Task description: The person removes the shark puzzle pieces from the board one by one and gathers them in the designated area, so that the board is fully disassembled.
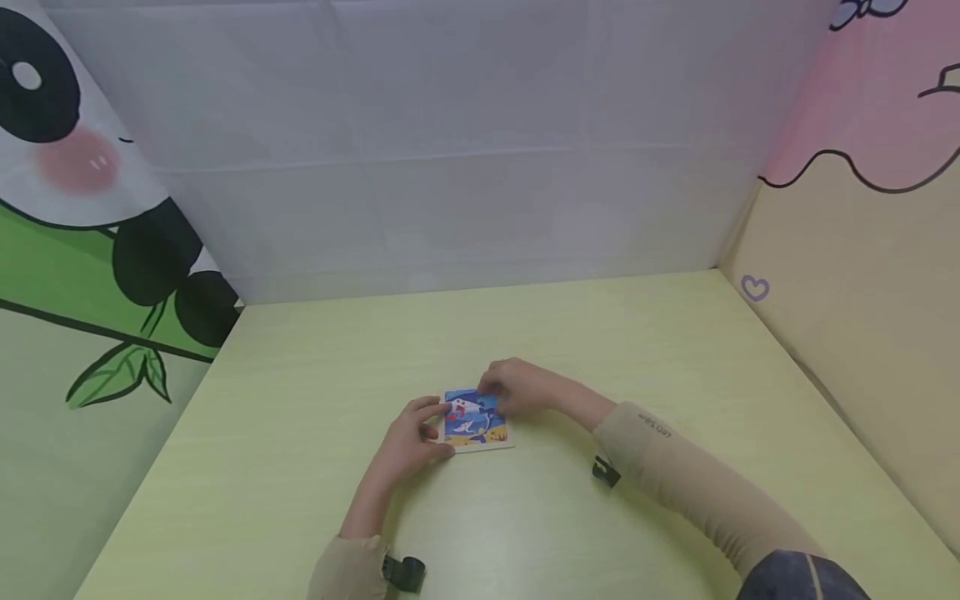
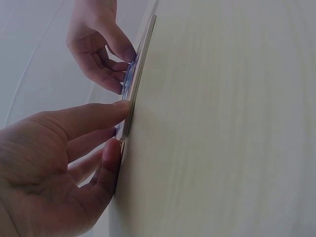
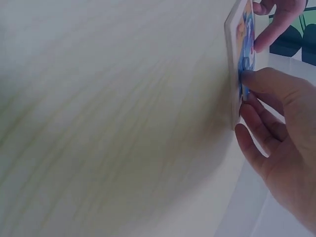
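A small square jigsaw puzzle [image 1: 472, 427] with a pale frame lies flat on the table, showing a blue sea picture with sharks and yellow sand. My left hand [image 1: 411, 440] holds its left side, the thumb at the near corner and the index finger reaching onto the picture; the left wrist view shows this hand [image 2: 69, 158] around the board's edge [image 2: 140, 64]. At the upper right part of the picture, my right hand [image 1: 521, 387] pinches a blue puzzle piece [image 3: 245, 64] between thumb and fingers, slightly tilted over the board. Its fingertips partly hide the piece.
The pale yellow table [image 1: 300, 358] extends around the puzzle. A white back wall [image 1: 480, 167] stands behind it, with printed cartoon panels [image 1: 847, 267] on both sides. Dark wrist-worn devices [image 1: 405, 573] sit at both sleeves.
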`<action>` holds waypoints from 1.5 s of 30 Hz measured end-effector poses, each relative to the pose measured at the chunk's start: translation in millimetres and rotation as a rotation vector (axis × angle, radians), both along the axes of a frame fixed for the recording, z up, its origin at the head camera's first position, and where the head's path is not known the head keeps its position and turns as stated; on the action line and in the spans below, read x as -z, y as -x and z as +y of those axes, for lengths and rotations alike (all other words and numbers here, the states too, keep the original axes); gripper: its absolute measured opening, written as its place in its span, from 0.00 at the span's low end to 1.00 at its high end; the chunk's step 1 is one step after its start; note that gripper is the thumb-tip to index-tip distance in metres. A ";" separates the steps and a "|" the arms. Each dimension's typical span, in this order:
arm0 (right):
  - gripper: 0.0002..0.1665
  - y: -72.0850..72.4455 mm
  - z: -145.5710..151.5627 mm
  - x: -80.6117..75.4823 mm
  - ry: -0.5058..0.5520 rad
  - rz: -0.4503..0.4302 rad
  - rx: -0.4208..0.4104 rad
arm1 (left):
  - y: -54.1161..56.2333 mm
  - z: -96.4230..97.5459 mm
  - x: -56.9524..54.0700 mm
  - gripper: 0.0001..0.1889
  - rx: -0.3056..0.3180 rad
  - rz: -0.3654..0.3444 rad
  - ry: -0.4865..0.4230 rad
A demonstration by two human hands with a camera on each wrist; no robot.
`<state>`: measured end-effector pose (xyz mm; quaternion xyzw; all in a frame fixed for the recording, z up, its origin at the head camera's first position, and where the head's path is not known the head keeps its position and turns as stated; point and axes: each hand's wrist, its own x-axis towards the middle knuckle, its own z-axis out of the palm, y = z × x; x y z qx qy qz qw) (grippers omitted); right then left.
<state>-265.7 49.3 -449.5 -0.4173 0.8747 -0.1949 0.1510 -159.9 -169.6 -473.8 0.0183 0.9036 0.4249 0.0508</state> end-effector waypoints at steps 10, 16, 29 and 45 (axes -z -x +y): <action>0.23 3.0 8.7 13.1 -0.021 0.193 -0.054 | 2.4 -0.6 2.2 0.34 0.000 0.005 -0.006; 0.23 0.9 23.1 19.0 0.057 0.236 -0.023 | 2.7 0.4 3.0 0.34 -0.001 0.004 -0.005; 0.22 14.3 73.9 23.5 0.179 0.122 0.160 | 1.7 0.9 4.3 0.34 0.004 0.023 -0.012; 0.19 43.3 166.0 36.3 0.292 0.073 0.321 | -0.6 1.6 1.4 0.34 0.003 0.021 -0.010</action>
